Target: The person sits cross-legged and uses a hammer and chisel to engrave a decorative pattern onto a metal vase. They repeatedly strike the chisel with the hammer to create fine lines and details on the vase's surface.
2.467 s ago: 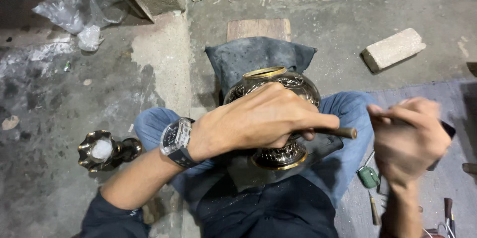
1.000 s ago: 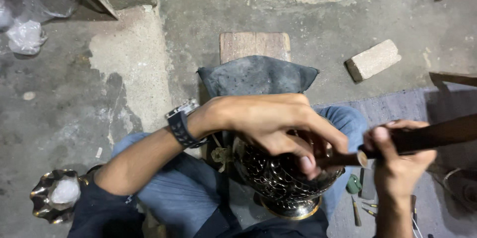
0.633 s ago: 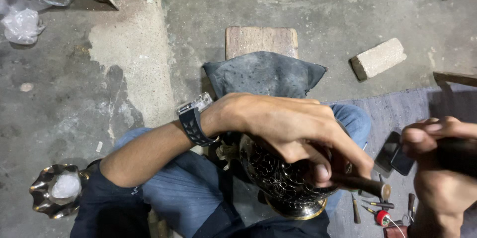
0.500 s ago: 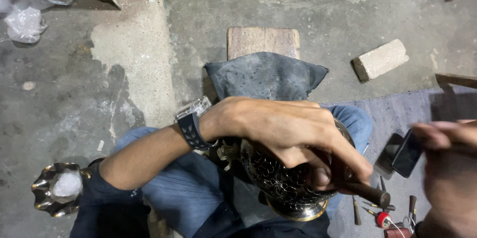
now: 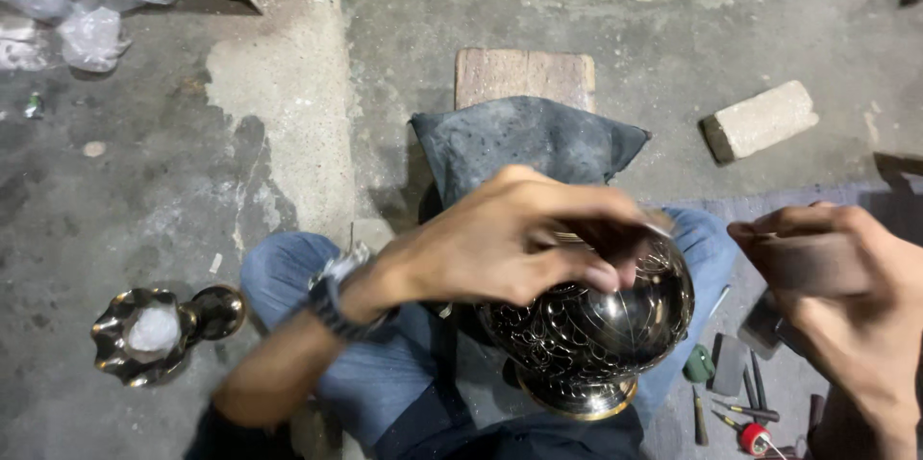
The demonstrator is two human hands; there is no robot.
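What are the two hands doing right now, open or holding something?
Left hand: curled over the top of the engraved metal vase; whether it pinches a tool cannot be told.
Right hand: closed around a brown wooden handle.

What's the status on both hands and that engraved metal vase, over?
Left hand on engraved metal vase, steadying it on lap. Right hand fisted around brown handle, off the vase. Nothing between them.

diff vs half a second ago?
Right hand swung in toward the vase, now sharp, fist shut on a brown handle. The dark rod under the left hand is out of sight. Left hand stays on the vase; cushion and brick unmoved.
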